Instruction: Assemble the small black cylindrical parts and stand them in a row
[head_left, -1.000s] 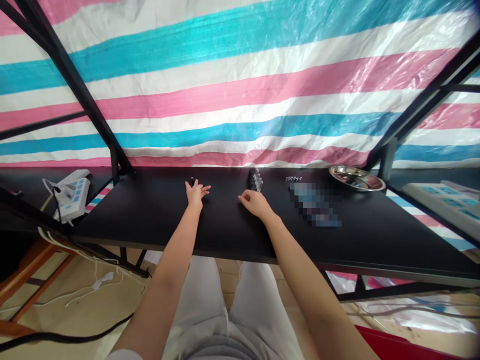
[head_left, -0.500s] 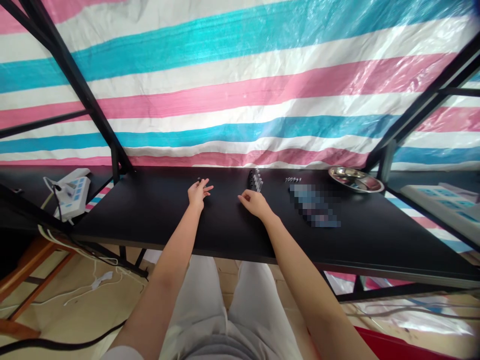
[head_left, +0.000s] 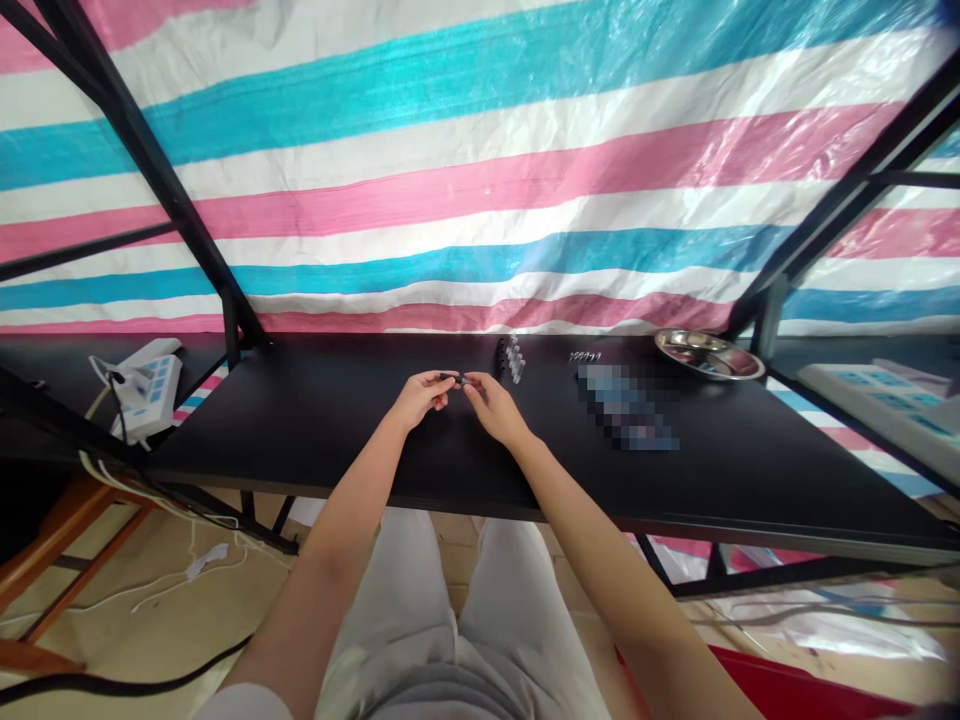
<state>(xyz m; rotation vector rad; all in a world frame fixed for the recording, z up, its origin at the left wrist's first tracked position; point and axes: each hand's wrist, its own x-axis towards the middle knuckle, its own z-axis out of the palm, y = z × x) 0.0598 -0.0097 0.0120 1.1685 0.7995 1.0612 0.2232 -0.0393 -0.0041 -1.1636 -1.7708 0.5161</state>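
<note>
Makeshift workspace with striped tarp

No text, label, brand, number or sign can be read. The pixelated item on the bench is blurred, hiding any print; the white-and-blue power strip at the left and the one at the right show no legible marking.

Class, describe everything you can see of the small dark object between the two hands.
The small dark object looks slim and lies roughly level above the black table. The left hand pinches it; the right hand seems to touch its other end. It is partly hidden, and too small to tell its material or parts.
</note>
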